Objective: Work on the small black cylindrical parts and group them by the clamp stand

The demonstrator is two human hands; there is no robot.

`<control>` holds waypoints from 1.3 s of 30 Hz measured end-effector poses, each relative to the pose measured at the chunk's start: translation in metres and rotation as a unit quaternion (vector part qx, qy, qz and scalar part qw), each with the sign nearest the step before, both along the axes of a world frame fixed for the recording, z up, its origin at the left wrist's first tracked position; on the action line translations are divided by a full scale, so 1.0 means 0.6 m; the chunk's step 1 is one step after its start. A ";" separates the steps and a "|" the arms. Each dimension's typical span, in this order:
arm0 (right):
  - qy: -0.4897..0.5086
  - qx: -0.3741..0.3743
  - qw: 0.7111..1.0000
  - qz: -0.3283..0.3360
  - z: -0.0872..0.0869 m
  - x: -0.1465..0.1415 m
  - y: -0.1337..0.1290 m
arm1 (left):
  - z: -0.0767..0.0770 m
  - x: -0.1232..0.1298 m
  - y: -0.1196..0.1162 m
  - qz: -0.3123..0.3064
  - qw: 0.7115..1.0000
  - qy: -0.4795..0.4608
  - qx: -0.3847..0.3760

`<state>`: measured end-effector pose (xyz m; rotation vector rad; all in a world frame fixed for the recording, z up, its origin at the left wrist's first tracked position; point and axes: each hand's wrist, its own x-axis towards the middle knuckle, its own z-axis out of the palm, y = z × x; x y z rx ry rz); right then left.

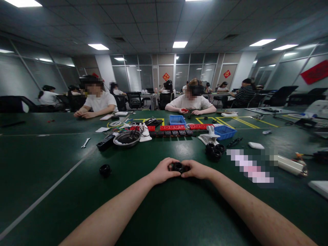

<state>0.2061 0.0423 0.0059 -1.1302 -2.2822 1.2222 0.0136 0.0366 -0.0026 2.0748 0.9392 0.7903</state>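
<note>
Between my two hands, low over the green table (164, 212), is a round black part (178, 167) with a ring-shaped opening facing up. My left hand (166, 171) grips its left side, thumb in front and fingers behind. On the right side, my right hand (196, 169) closes round the same part, thumb and fingers together. A similar black ring-like part (105, 170) lies alone to the left. Several more black round parts (214, 151) are grouped at the right, beyond my right hand.
Beyond my hands stand a metal bowl (126, 138) with black cable, red socket strips (172, 127), a blue tray (224, 132) and a white clamp (209, 136). A wrench (86, 142) lies left, a cream cylinder (290, 165) right. Two people sit across the table.
</note>
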 end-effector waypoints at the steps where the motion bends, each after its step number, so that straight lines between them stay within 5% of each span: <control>1: 0.002 0.000 1.000 -0.001 -0.001 0.000 0.001 | 0.000 0.000 0.000 0.001 1.000 -0.001 0.001; 8: 0.020 -0.007 1.000 -0.012 -0.008 -0.004 0.001 | 0.003 0.003 -0.005 0.017 1.000 -0.007 -0.020; 13: -0.026 0.061 0.995 -0.078 -0.014 -0.015 -0.005 | 0.006 0.011 -0.012 0.060 0.998 0.014 -0.014; 18: -0.145 0.179 0.952 -0.200 -0.022 -0.047 -0.019 | 0.003 0.018 -0.020 0.167 0.984 0.034 0.044; 21: -0.190 0.203 0.935 -0.222 -0.019 -0.059 -0.027 | 0.002 0.015 -0.017 0.175 0.982 0.031 0.064; 29: -0.070 0.175 0.974 -0.129 -0.003 -0.032 -0.028 | -0.004 0.001 0.002 0.057 0.998 -0.026 0.001; 34: 0.040 0.065 0.997 -0.011 -0.001 -0.017 -0.017 | 0.003 0.001 -0.004 0.014 1.000 -0.021 -0.013; 39: 0.059 -0.020 0.998 0.013 -0.001 -0.009 -0.008 | 0.010 0.001 -0.010 0.002 1.000 -0.019 -0.020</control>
